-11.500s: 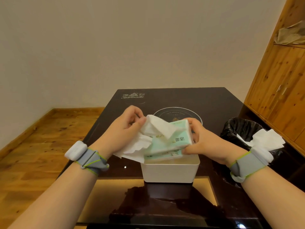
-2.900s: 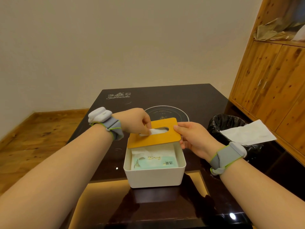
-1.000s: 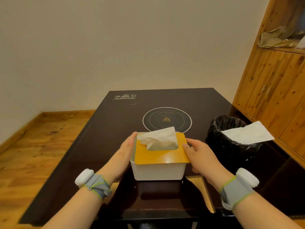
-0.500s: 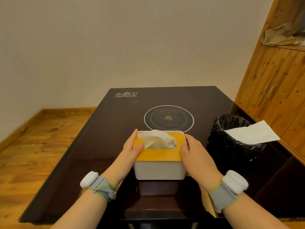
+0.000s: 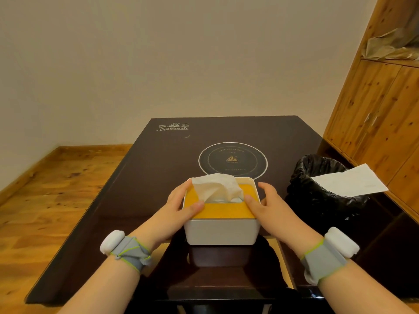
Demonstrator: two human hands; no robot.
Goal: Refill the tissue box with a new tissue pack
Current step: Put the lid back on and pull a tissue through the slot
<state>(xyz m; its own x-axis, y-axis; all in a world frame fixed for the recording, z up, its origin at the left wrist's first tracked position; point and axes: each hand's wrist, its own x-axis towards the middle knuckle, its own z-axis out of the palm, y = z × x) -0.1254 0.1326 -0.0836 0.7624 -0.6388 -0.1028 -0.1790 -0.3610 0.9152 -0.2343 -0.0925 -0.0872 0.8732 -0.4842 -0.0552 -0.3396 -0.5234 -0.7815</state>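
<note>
The white tissue box [image 5: 221, 231] stands near the front of the dark table [image 5: 158, 173]. Its orange lid [image 5: 223, 210] sits flat inside the rim, and a white tissue [image 5: 216, 188] sticks up through the lid's slot. My left hand [image 5: 179, 208] clasps the box's left side with the thumb resting on the lid. On the right side, my right hand [image 5: 264, 203] has its thumb on the lid and its fingers spread, hovering close to the box's wall. The tissue pack is hidden under the lid.
A round cooktop ring [image 5: 233, 160] is set into the table behind the box. To the right stands a bin with a black bag [image 5: 324, 193] and a white sheet [image 5: 349, 183] across its top. Wooden cabinets [image 5: 381, 114] line the right wall.
Over the earlier frames the pack went into the box and the orange lid came down over it. In the last second the lid settled flat into the rim and my thumbs moved onto it.
</note>
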